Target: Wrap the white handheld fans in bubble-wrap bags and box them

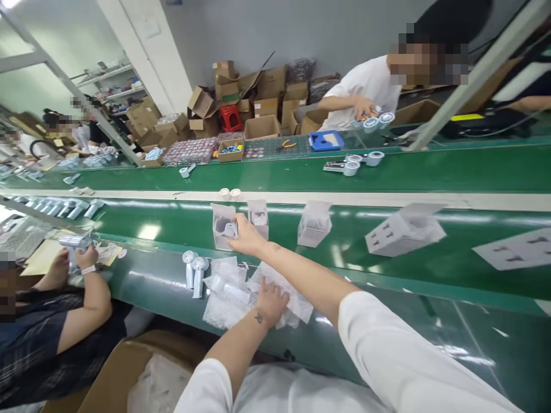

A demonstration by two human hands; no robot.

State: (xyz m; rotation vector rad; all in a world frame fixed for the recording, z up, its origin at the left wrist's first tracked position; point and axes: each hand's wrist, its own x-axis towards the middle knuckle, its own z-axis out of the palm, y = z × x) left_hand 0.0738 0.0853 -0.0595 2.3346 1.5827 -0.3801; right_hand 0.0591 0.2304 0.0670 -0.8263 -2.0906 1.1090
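My right hand (247, 236) is at an open white box (221, 238) on the green belt, with its thumb and fingers closed about the box's right side. A pale item shows inside the box by the fingertips; some fingers are hidden. Lower down, my left hand (272, 301) rests with fingers apart on clear bubble bags (297, 301). To its left, a light-blue handheld device (232, 291) lies under or inside clear wrap. Two bare light-blue handheld fans (198, 275) lie beside the bags. Just behind my right hand stands another open white box (258, 218).
More open boxes (315, 225) stand along the belt (344, 252) to the right. Two round white parts (229, 194) sit on the pale divider. One co-worker's hands (84, 258) hold a device at left; another co-worker (365, 97) handles fans opposite. A carton (116, 373) stands below.
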